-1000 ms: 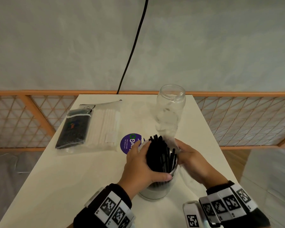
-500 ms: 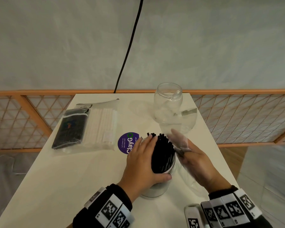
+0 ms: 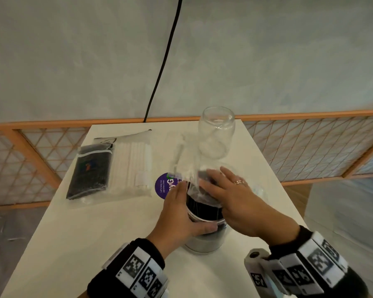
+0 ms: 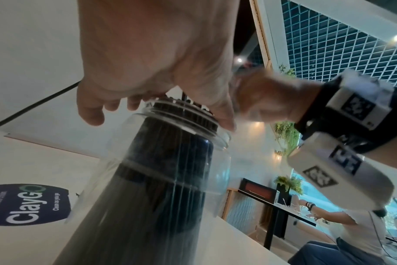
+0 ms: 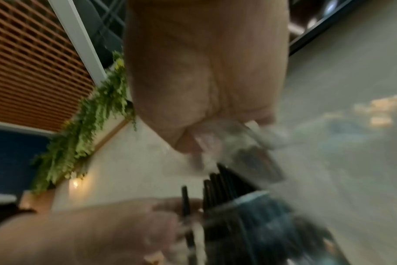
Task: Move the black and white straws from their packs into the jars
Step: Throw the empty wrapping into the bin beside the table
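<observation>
A glass jar [image 3: 205,239] packed with black straws [image 3: 202,208] stands near the table's front. My left hand [image 3: 177,214] grips its neck from the left, thumb across the front. My right hand [image 3: 235,196] lies over the straw tops and pinches a clear empty pack [image 3: 184,164], which trails up and left, blurred. In the left wrist view the jar [image 4: 170,161] fills the middle under my left hand [image 4: 147,53]. The right wrist view is blurred; straw tips [image 5: 220,184] show below my right hand [image 5: 204,71]. An empty jar [image 3: 216,134] stands behind.
A pack of black straws [image 3: 91,171] and a pack of white straws [image 3: 131,164] lie side by side at the table's left. A purple round sticker [image 3: 163,186] is on the white table [image 3: 95,233]. A black cable [image 3: 164,59] hangs at the wall.
My right hand moved from the jar's right side over the straw tops, carrying the clear pack leftward. The straws sit lower and straighter. The left hand stayed on the jar.
</observation>
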`<control>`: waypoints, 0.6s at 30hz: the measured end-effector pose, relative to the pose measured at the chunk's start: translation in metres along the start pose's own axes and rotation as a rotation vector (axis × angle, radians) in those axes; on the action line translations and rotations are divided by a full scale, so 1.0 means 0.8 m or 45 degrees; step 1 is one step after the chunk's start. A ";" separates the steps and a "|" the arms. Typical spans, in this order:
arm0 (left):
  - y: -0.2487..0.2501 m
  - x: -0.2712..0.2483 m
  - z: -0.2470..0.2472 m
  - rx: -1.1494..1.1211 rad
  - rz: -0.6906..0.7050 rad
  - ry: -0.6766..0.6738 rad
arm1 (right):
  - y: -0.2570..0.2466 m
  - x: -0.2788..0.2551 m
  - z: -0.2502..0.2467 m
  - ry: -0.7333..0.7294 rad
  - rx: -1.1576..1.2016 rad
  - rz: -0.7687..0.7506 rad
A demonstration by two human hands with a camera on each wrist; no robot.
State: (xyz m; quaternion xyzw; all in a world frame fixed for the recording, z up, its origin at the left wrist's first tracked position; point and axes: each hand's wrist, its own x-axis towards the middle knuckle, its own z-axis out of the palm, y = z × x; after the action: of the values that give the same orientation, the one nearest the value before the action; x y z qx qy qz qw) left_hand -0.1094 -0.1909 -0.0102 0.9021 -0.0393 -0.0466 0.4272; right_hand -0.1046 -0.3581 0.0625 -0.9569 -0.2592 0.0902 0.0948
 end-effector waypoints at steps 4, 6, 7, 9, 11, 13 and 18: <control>-0.001 -0.011 -0.024 -0.030 0.007 -0.048 | 0.001 0.005 0.011 -0.039 0.066 0.069; -0.008 -0.016 -0.032 -0.026 -0.016 -0.079 | -0.005 0.003 0.004 0.148 0.168 0.097; -0.009 -0.019 -0.035 -0.020 -0.022 -0.103 | -0.009 0.002 0.000 0.237 0.207 0.149; -0.012 -0.024 -0.040 -0.012 -0.001 -0.133 | -0.022 0.004 -0.007 0.328 0.220 0.255; -0.013 -0.027 -0.044 0.003 0.028 -0.142 | -0.036 0.009 -0.006 0.286 0.165 0.304; -0.014 -0.029 -0.046 -0.004 0.056 -0.143 | -0.043 0.017 0.001 0.089 0.075 0.330; -0.015 -0.036 -0.047 -0.047 0.172 -0.017 | -0.026 0.006 0.010 0.368 0.274 0.275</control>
State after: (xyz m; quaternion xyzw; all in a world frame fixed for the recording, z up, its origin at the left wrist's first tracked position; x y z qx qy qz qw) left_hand -0.1331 -0.1516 0.0058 0.8890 -0.1019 -0.0244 0.4458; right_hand -0.1128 -0.3368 0.0587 -0.9665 -0.1277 -0.0112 0.2225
